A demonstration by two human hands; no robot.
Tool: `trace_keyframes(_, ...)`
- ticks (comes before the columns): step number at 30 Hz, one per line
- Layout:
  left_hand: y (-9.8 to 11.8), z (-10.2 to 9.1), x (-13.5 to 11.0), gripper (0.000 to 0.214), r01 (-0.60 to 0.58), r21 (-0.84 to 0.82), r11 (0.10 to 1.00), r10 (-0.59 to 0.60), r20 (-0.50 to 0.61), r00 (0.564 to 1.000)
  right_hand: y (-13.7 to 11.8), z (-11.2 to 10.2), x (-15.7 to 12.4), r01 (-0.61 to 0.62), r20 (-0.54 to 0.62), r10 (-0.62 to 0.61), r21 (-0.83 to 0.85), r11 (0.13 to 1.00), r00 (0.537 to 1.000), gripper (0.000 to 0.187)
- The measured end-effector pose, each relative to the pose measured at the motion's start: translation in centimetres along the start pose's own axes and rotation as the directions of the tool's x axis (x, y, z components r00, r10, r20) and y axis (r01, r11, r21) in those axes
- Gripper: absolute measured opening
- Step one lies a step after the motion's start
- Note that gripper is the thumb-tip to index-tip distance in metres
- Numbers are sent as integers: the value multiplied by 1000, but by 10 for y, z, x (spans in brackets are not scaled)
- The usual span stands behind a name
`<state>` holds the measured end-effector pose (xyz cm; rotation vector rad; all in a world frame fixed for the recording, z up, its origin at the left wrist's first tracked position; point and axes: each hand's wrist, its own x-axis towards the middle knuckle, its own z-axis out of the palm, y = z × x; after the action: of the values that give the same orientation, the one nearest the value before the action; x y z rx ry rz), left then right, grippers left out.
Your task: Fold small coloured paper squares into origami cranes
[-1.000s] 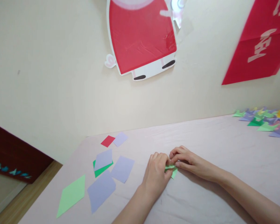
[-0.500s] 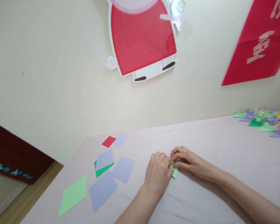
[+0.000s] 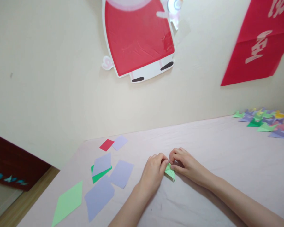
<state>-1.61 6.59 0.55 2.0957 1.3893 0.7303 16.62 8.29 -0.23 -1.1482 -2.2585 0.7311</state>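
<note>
Your left hand (image 3: 153, 172) and right hand (image 3: 186, 164) pinch a light-green paper (image 3: 170, 173), seemingly part-folded, while many folded pieces (image 3: 266, 127) sit at right and flat sheets (image 3: 99, 198) lie unfolded at left.

Cream wall (image 3: 61, 85), plain; one small grey smudge (image 3: 11, 75) far left. Glossy red cutout with white border (image 3: 138, 37) on wall, slightly tilted, top cropped by frame; two flat black ovals (image 3: 138, 79) at base, pink-and-white curl (image 3: 107, 63) on left side. Small whitish paper shape with blue ring (image 3: 174, 11) just right of it. Red banner with pale characters (image 3: 248, 56), upper right, slanted, creased across. Lower left: dark red-brown panel (image 3: 16, 160), row of teal and white shapes (image 3: 8, 179) along it; light brown wood-grain floor strip (image 3: 29, 200). Pale pinkish cloth (image 3: 210, 138), wrinkled, meets wall.
</note>
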Motion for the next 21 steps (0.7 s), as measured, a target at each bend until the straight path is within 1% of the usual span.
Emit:
trace_keyframes(4, 2, 2, -2, 13, -37, 22, 999, 37, -2, 999, 4, 0, 1, 26, 1, -26, 26, 999, 1000, 11)
trace_keyframes(7, 3, 4, -3, 9, -26, 77, 997, 28, -13, 1000, 7, 1, 1, 38, -5, -38, 43, 998, 999, 13)
trace_keyframes(9, 2, 6, -3, 10, -16, 95, 995, 18, -26, 999, 7, 2, 1, 26, -7, -26, 46, 999, 1000, 11)
trace_keyframes(13, 0, 7, -1, 12, -2, 50, 999, 4, -33, 999, 5, 2, 0, 12, -13, -11, 47, 999, 1000, 9)
trace_keyframes(17, 0, 6, -1, 12, 7, 9, 1000, -7, -19, 1000, 5, 1, 0, 9, -34, -8, 55, 998, 999, 15)
trace_keyframes(21, 1, 6, -2, 10, 19, -33, 999, -19, -21, 1000, 5, 2, 1, 6, -40, -4, 55, 998, 999, 17)
